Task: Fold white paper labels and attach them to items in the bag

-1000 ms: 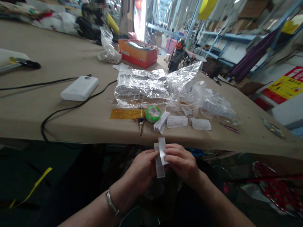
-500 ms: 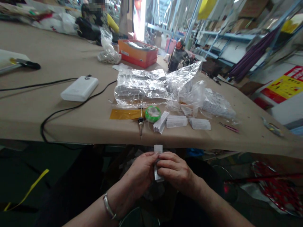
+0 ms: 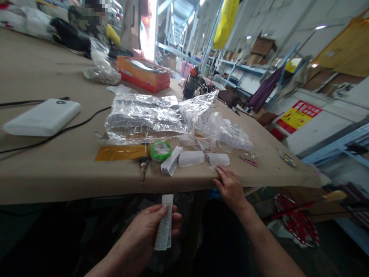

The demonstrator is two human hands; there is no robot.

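White paper strips point(image 3: 163, 227), at least 2 and overlapping, are gripped between thumb and fingers of the left hand point(image 3: 154, 223), just off the table's front edge. Their long axis runs away from the body, far ends pointing at that edge and leaning slightly right. The right hand point(image 3: 230, 188) reaches over the front edge, thumb spread from the fingers, fingertips at the right-hand stack point(image 3: 219, 158), whose strips lie roughly along the edge.

On the brown table point(image 3: 72, 177), left to right: a white device point(image 3: 43, 117), a black cable point(image 3: 70, 127), an amber strip point(image 3: 119, 153), a metal-tipped tool point(image 3: 143, 165) pointing at the front edge, a green-rimmed tin point(image 3: 160, 151), a fanned stack point(image 3: 171, 161), a middle stack point(image 3: 191, 158), tweezers point(image 3: 248, 161), and, by the right edge, a hand tool point(image 3: 286, 157). A clear plastic bag point(image 3: 144, 113) lies behind the tin.

Beyond the far edge, left to right: a yellow bag point(image 3: 226, 23) hangs, blue shelving point(image 3: 245, 67) stands, and a red-and-yellow sign point(image 3: 299, 116) is on the wall.
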